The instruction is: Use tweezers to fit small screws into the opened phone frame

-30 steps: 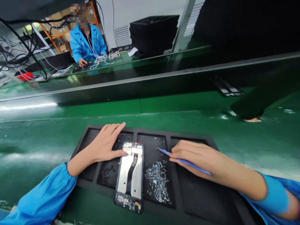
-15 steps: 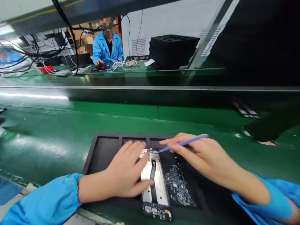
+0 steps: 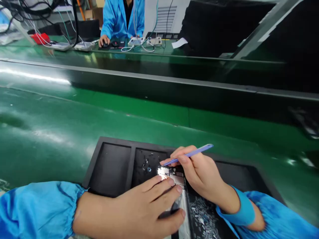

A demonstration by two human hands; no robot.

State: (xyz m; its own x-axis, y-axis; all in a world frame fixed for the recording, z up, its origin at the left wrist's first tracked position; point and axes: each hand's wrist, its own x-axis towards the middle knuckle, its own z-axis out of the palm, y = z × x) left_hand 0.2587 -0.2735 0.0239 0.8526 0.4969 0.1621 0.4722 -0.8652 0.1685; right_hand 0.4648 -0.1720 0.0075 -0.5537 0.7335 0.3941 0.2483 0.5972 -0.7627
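Down at the black compartment tray [image 3: 109, 166], the left hand [image 3: 139, 212] lies flat, fingers spread, pressing the opened phone chassis [image 3: 174, 179] onto it, while the right hand [image 3: 199, 172] pinches a blue spudger [image 3: 191, 153], tip touching the chassis's top edge beside loose small metal parts [image 3: 204, 217].

We see two bare hands, left hand [image 3: 139, 212] and right hand [image 3: 199, 172], no gloves, rings or watch. Both arms wear bright blue work-coat sleeves with gathered elastic cuffs: left sleeve [image 3: 37, 209] puffed and creased at the wrist, right sleeve [image 3: 264, 215] with a smooth, tighter lighter-blue cuff band.
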